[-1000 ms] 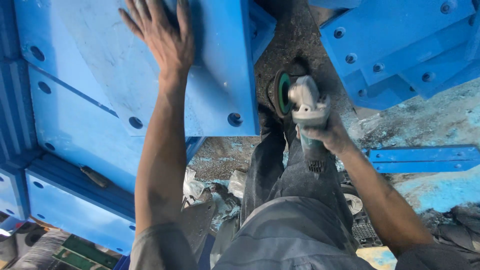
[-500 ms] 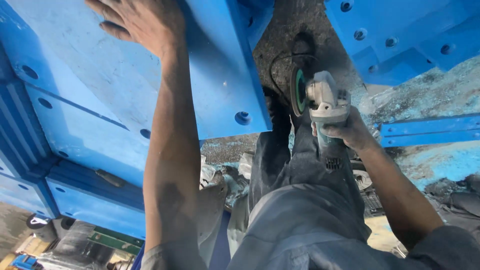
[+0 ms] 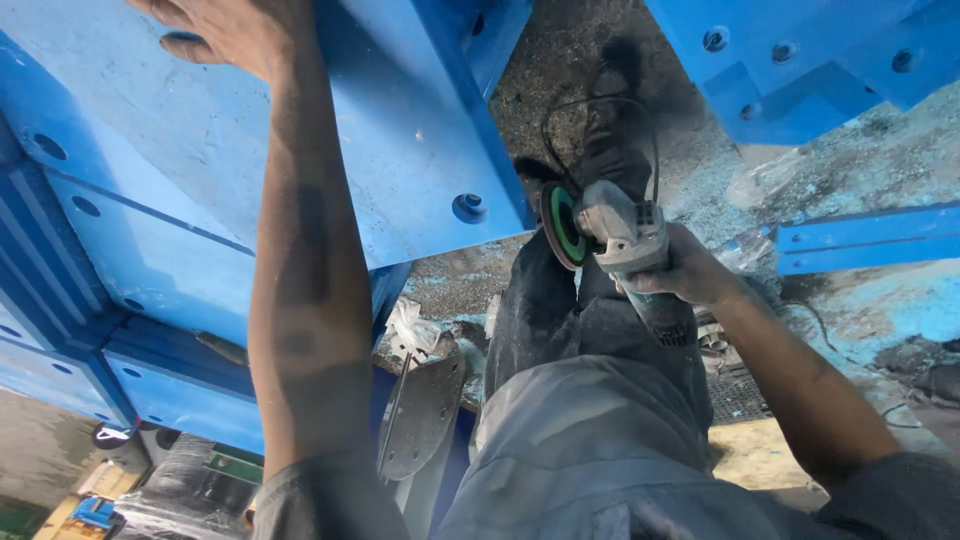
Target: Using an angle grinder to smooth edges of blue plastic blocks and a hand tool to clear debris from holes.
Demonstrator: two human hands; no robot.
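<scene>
While the left hand [image 3: 235, 35] presses spread on the blue painted steel plate [image 3: 400, 130], the right hand [image 3: 690, 275] clasps the grey angle grinder [image 3: 610, 235] near the plate's right edge; steadiness matters.

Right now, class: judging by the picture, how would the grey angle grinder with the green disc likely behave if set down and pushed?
The grey angle grinder probably feels heavy for its size, as its body fills the right hand. Its rounded body might roll. The green disc looks thin, so likely chips if knocked.
</scene>
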